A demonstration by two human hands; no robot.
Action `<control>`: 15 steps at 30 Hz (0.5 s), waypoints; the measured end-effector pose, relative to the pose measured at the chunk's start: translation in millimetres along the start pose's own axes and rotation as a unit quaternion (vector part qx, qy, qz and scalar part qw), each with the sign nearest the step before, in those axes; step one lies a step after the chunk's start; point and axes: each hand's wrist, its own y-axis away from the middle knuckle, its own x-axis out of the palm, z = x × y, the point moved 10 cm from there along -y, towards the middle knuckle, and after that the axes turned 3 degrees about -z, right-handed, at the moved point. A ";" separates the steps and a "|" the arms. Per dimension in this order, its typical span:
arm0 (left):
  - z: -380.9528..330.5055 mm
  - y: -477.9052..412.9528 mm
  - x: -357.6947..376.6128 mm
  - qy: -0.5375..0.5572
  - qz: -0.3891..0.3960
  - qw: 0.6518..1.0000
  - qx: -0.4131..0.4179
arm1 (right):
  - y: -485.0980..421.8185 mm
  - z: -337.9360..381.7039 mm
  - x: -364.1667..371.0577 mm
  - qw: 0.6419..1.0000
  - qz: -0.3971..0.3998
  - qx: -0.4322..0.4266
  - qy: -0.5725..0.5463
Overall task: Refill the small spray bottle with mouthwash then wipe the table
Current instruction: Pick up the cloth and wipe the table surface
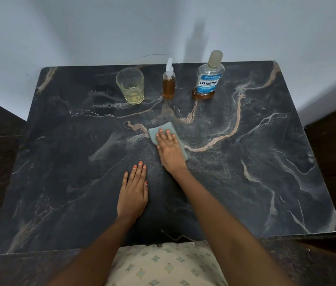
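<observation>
My right hand (170, 150) lies flat, fingers together, pressing a pale green cloth (164, 129) onto the middle of the dark marble table (255, 162). My left hand (134, 189) rests palm down on the table just left of it, holding nothing. At the back stands the small spray bottle (168, 83), upright, capped with a white nozzle and holding amber liquid almost to its shoulder. To its right is the mouthwash bottle (208, 78), capped, with a blue label and a shallow layer of amber liquid at the bottom.
A clear drinking glass (130, 85) with a little pale liquid stands at the back left of the spray bottle. A white wall rises behind the table. Dark floor surrounds the table on both sides.
</observation>
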 end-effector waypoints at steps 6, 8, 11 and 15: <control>-1.4 -0.1 -2.1 -0.006 -0.001 1.000 0.003 | 24.2 31.7 15.9 0.994 0.034 -0.108 -0.005; -2.4 0.4 -3.6 -0.006 -0.002 1.000 0.004 | 42.4 27.0 10.2 0.990 0.034 -0.133 -0.022; -2.1 0.7 -3.4 0.001 -0.002 1.000 0.004 | 65.2 -8.1 -8.3 0.993 0.010 -0.116 -0.017; -0.5 0.4 -0.3 0.006 0.002 1.000 0.004 | 70.9 -83.1 -40.0 0.999 -0.035 -0.003 0.008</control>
